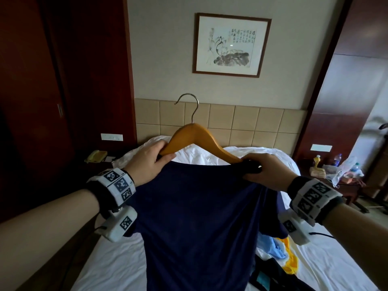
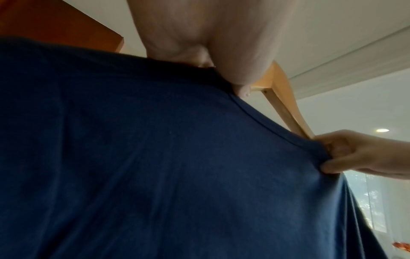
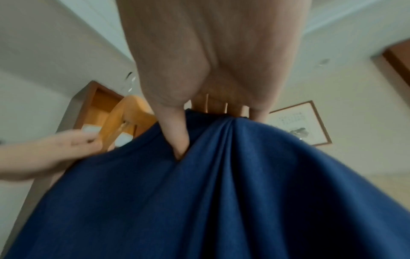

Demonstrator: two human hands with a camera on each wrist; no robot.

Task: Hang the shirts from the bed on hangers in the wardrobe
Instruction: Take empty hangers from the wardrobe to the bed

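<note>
A navy blue shirt [image 1: 195, 223] hangs in front of me over the bed, its neck stretched across a wooden hanger [image 1: 199, 137] with a metal hook [image 1: 189, 101]. My left hand [image 1: 153, 158] grips the hanger's left arm together with the shirt's collar edge. My right hand [image 1: 260, 169] pinches bunched shirt fabric over the hanger's right end. In the left wrist view the shirt [image 2: 177, 166] fills the frame below the hanger [image 2: 281, 98]. The right wrist view shows my thumb [image 3: 177, 138] pressed into the shirt's [image 3: 221, 192] folds.
More clothes [image 1: 273, 257], light blue, yellow and dark, lie on the white bed [image 1: 117, 259] at the right. A padded headboard [image 1: 252, 122] and a framed picture [image 1: 231, 45] are ahead. Dark wooden wardrobe panels [image 1: 42, 80] stand left. A cluttered nightstand [image 1: 336, 171] is right.
</note>
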